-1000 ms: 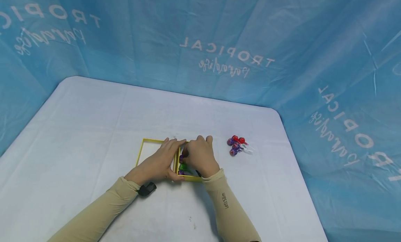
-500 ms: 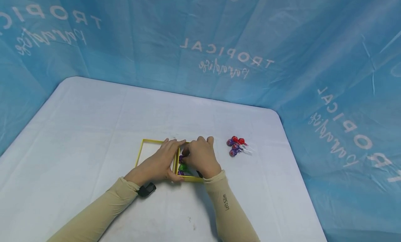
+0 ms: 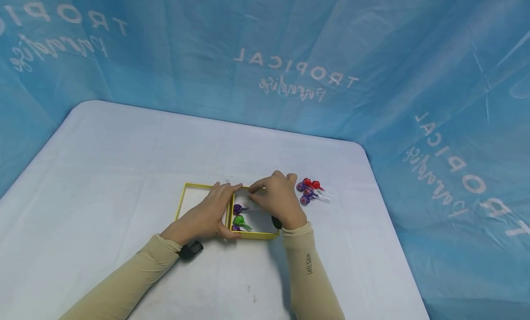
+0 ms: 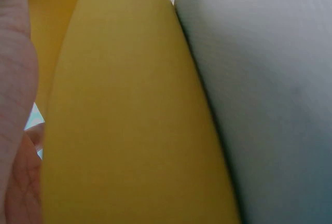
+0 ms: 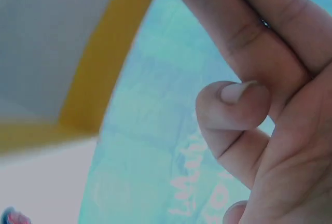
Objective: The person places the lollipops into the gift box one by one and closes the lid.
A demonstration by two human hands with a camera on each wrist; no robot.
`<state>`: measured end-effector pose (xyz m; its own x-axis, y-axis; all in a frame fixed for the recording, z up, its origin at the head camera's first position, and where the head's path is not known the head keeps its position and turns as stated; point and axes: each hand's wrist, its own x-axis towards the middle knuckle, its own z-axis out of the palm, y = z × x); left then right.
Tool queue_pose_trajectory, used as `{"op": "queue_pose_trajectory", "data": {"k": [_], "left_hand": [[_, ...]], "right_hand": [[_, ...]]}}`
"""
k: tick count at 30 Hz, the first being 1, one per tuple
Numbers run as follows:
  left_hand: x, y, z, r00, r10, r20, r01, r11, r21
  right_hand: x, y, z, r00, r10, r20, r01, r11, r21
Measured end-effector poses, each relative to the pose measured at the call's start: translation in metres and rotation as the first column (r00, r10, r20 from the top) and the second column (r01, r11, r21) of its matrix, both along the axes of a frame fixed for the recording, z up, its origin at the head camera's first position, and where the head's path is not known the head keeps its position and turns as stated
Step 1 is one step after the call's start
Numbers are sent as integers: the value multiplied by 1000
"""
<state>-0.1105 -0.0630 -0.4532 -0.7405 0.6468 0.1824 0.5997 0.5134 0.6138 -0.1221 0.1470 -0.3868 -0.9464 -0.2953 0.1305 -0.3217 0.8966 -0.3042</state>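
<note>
Yellow-edged boxes, a left box (image 3: 181, 202) and a right box (image 3: 256, 236), stand side by side in the head view. The left hand (image 3: 205, 217) spans their adjoining walls, thumb spread from fingers. Purple and green lollipops (image 3: 239, 220) lie inside the right box; more lollipops (image 3: 307, 191) lie beyond it, near the right hand (image 3: 283, 200), whose thumb and forefinger are parted. The left wrist view shows yellow cardboard beside the palm. The right wrist view shows straight fingers (image 5: 270, 53) and a bent thumb.
</note>
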Motion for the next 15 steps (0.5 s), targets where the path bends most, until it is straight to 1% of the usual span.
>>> {"op": "queue_pose_trajectory", "data": {"k": [4,8,11,13,15], "left_hand": [[-1,1,-1,1000,7,13,-7,1000,2],[-2,2,-2,1000,13,26,-13,1000,0],[-2,2,-2,999,17,45,-17,1000,-5],[-2,2,-3,998,19,58,-18,1000,-10],[-2,2,-3,998,17,58,-17,1000,-8]], "right_hand": [[-3,17,6,998,-61,32,63,997,-44],[-6,41,9,988,-132,81,141,983,-116],[-9,62,9,977,-174,123,194,966,-171],[-12,77,6,968,-206,146,231,956,-183],[-13,91,4,953,-246,175,278,941,-190]]}}
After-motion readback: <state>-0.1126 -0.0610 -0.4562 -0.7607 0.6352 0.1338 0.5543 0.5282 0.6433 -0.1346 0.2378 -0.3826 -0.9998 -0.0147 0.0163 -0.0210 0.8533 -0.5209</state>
